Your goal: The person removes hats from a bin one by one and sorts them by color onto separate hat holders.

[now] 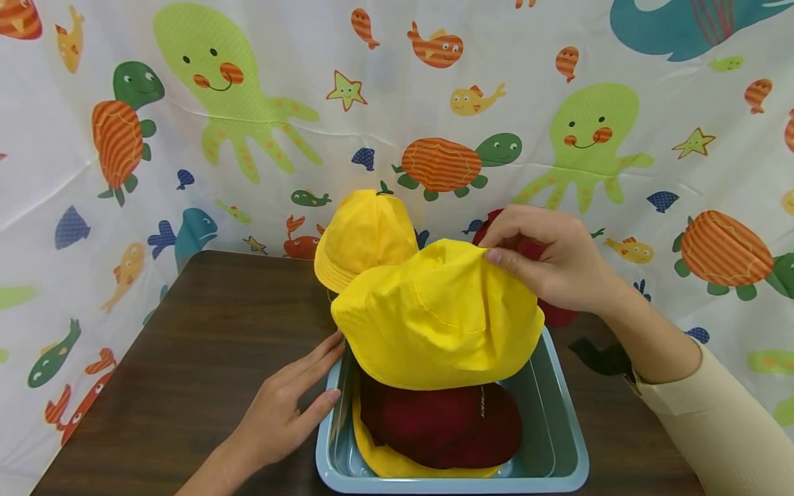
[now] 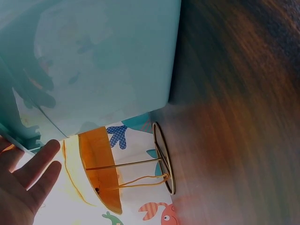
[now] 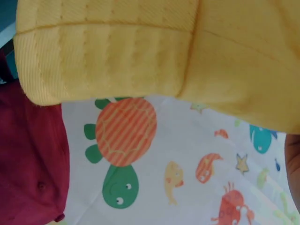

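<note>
My right hand pinches the crown of a yellow brimmed hat between thumb and fingers. The hat hangs over the far part of a blue plastic tub, its brim toward me. Inside the tub lies a dark red cap on top of another yellow hat, of which only the edge shows. My left hand rests with straight fingers along the tub's left rim. In the right wrist view the held hat's brim fills the top.
Behind the tub a yellow hat sits on a wire stand. A red cap stands behind my right hand, with a black strap near my wrist. A printed curtain backs the dark wooden table.
</note>
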A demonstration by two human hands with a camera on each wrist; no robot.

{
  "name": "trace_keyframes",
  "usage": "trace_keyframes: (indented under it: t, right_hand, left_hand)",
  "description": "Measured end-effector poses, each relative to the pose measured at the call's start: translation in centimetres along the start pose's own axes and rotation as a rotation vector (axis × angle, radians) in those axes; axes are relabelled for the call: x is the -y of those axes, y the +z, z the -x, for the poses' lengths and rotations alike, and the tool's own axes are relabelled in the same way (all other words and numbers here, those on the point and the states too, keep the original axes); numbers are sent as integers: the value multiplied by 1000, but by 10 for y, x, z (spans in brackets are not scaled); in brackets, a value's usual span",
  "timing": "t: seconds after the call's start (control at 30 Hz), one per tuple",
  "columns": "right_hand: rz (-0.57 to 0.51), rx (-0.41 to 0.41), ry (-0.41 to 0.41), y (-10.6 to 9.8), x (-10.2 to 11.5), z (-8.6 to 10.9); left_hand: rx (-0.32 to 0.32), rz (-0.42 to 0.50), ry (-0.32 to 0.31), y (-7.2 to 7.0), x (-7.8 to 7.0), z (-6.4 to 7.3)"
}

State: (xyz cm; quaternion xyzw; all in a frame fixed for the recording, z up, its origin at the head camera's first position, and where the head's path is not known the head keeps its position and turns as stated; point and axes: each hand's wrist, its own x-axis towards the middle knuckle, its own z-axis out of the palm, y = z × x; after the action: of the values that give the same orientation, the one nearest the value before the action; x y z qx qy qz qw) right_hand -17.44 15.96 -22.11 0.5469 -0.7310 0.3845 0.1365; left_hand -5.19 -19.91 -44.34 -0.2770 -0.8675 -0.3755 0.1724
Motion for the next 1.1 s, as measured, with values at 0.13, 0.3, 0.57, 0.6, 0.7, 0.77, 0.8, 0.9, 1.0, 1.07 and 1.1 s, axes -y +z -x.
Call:
trace_keyframes:
  t: [0.13,0.3,0.57,0.6,0.7,0.77,0.8,0.9,1.0,1.07,1.1]
  right_hand:
    - [10,-52,6,0,-5,-6]
    - [7,-110,44,0,-10,-13]
    - [31,-212,102,-2,-15,-31]
    - [31,-226,108,-2,-16,-34]
    - [42,-283,147,-2,-20,-42]
    - [48,-329,181,-1,-22,-47]
    - [53,-355,198,-1,-23,-49]
    - [66,-421,251,0,-27,-57]
    - [62,-468,292,0,-31,-65]
    - [49,-492,324,1,-33,-71]
    - [38,-505,334,1,-35,-74]
  left_hand:
    - [3,0,-6,-1,-1,0]
    - [-1,3,1,0,0,0]
    - [-11,16,16,1,1,-1]
    - [-12,17,16,1,2,-1]
    - [-13,21,14,1,2,0]
    - [-13,20,14,0,2,1]
    - [-11,21,12,0,2,1]
    - [-4,22,3,0,2,0]
    - [3,21,-7,0,1,-1]
    - [4,19,-12,-1,1,-1]
    - [7,16,-14,-1,0,-1]
